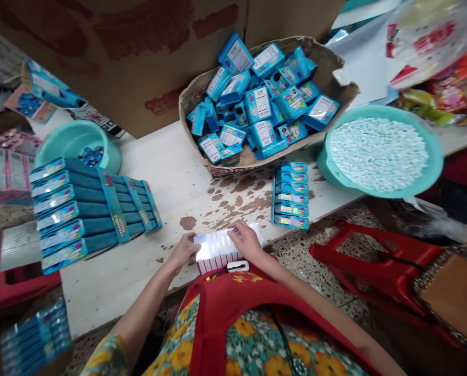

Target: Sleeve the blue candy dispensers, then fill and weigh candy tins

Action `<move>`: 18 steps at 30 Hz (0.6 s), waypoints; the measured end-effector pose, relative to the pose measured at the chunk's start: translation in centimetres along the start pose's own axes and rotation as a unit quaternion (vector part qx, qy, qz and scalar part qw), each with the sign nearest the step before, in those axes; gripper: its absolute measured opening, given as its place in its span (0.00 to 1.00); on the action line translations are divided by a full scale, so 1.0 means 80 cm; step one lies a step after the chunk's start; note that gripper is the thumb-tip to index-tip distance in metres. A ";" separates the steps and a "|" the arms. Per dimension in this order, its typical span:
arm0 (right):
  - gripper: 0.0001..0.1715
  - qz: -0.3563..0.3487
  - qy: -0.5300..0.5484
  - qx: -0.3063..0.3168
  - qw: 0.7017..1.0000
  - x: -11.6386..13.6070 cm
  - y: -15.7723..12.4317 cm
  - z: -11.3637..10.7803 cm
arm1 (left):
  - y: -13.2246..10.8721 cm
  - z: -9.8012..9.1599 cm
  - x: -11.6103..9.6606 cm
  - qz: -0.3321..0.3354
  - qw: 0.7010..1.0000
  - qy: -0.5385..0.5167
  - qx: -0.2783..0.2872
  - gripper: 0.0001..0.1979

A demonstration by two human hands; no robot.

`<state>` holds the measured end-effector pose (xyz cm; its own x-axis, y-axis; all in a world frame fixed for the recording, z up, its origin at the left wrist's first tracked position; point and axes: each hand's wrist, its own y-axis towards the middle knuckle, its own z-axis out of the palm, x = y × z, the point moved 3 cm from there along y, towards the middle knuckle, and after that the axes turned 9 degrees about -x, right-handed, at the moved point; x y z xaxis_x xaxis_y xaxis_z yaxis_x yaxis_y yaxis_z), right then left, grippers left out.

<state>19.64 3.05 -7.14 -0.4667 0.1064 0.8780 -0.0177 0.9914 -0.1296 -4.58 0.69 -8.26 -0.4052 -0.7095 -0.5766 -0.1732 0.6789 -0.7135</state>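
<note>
At the table's front edge lies a row of thin white boxes (214, 244) with a glossy top and reddish lines along the side facing me. My left hand (184, 251) grips its left end, fingers curled against the corner. Bent over the top toward the right end is my right hand (246, 241), its thumb and fingertips pressed on the glossy surface. Right of it stands a short row of blue boxes (291, 196), side by side. My apron hides the near lower edge of the white row.
A torn cardboard tray (196, 89) heaped with blue boxes sits behind. A turquoise basin (433, 156) of small pale pieces stands right, a turquoise tub (114, 156) left. Stacked blue boxes (96, 209) fill the left side. Red stools (378, 243) flank the white table (159, 151).
</note>
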 end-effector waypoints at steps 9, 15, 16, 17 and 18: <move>0.17 -0.158 -0.196 0.185 0.950 0.059 0.011 0.096 | 0.007 0.015 0.009 0.005 0.980 -0.187 -0.071 0.17; 0.20 -0.219 -0.249 0.255 0.908 0.054 -0.005 0.097 | 0.013 0.016 0.014 -0.007 0.982 -0.149 -0.116 0.14; 0.19 -0.223 -0.247 0.257 0.907 0.055 -0.006 0.096 | 0.015 0.017 0.013 -0.004 0.983 -0.136 -0.123 0.14; 0.17 -0.224 -0.241 0.254 0.909 0.055 -0.005 0.094 | 0.017 0.017 0.013 0.001 0.984 -0.123 -0.128 0.14; 0.14 -0.219 -0.231 0.247 0.915 0.057 -0.004 0.092 | 0.019 0.017 0.012 0.006 0.985 -0.109 -0.132 0.13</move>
<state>11.03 2.67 -6.48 -0.6410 -0.4498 0.6219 -0.6368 0.7641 -0.1037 -4.00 0.82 -10.43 -0.2119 -0.7051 -0.6767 -0.4078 0.6931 -0.5945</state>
